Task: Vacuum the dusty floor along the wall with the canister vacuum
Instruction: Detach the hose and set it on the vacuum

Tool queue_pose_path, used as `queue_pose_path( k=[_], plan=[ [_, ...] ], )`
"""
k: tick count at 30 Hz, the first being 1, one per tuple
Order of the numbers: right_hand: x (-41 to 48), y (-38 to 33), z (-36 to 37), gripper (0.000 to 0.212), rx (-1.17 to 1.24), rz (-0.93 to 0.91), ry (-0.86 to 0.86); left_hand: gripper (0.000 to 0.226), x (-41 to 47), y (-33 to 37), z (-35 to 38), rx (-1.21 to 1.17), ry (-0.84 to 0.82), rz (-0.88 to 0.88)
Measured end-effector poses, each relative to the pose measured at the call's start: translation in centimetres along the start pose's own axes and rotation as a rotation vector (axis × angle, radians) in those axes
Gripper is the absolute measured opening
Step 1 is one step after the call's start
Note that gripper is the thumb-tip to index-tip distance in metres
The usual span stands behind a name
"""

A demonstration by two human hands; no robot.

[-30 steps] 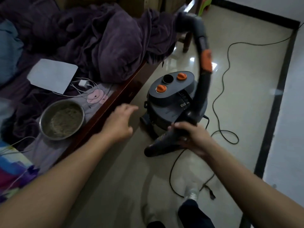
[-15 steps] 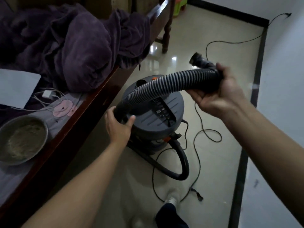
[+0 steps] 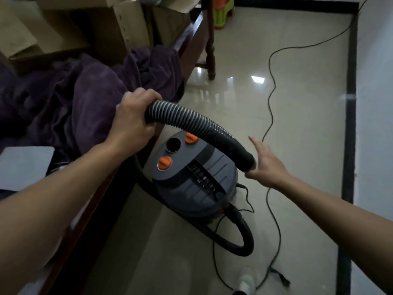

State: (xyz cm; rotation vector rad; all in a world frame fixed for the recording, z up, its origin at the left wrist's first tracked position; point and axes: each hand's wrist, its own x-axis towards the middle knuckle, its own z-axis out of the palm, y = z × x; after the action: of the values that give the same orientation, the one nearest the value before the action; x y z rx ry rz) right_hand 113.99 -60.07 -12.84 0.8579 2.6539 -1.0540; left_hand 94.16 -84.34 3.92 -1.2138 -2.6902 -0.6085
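At bottom edge of view, a foot in a pale sock [image 3: 246, 283] stands on the tiled floor [image 3: 297, 145], with the loose end of the black power cord [image 3: 273, 86] lying just beside it. Both forearms reach forward from the lower corners.

Left hand [image 3: 133, 116]: closed around the ribbed hose [image 3: 191, 122] at its upper bend, above the bed edge. Half a second ago this hand gripped the hose low, at the canister lid; it is now higher and further left.

Right hand [image 3: 265, 165]: open, fingers spread, palm toward the smooth black hose end [image 3: 244, 155]. Whether the thumb touches the cuff cannot be told; the fingers are apart from it. Half a second ago this hand was clamped on that end; the grip has since been let go.

Canister vacuum [image 3: 191, 179]: on the floor close against the wooden bed frame [image 3: 191, 45], below the hose arc. Grey lid with two orange knobs [image 3: 164, 162] and an open round port between them. A second hose section loops from its base across the floor toward the foot.

Left of the hands: purple blanket [image 3: 85, 92] heaped on the bed, white sheet of paper at the left edge. The metal bowl seen earlier is out of view.

Further off: cardboard boxes [image 3: 63, 28] behind the blanket, the cord trailing toward the far corner, a dark baseboard strip [image 3: 350, 103] along the white wall [image 3: 376, 103] at right, a green and orange stool [image 3: 223, 13] at the top.
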Motion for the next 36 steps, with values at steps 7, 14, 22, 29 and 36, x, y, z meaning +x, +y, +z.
queue_pose_path(
  k=[7,14,22,29,36],
  plan=[
    [2.1,-1.2,-0.9,0.052,0.297,-0.007,0.252,0.038,6.5,-2.8,0.1,0.171,-0.008,0.068],
    [1.3,-1.5,-4.8,0.041,0.430,0.066,0.535,0.047,8.5,-5.1,7.1,0.300,-0.182,-0.089],
    [-0.9,0.0,2.2,0.052,0.497,0.462,0.699,0.059,6.8,-5.8,18.6,-0.028,-0.414,-0.133],
    [-5.9,0.3,12.0,0.054,0.756,0.895,0.754,0.057,-3.5,-7.8,21.5,-0.085,-0.498,-0.070],
    [-8.9,-4.2,21.1,0.055,0.879,0.995,0.751,0.059,-9.3,-7.9,20.6,-0.016,-0.512,0.084]
  ],
)
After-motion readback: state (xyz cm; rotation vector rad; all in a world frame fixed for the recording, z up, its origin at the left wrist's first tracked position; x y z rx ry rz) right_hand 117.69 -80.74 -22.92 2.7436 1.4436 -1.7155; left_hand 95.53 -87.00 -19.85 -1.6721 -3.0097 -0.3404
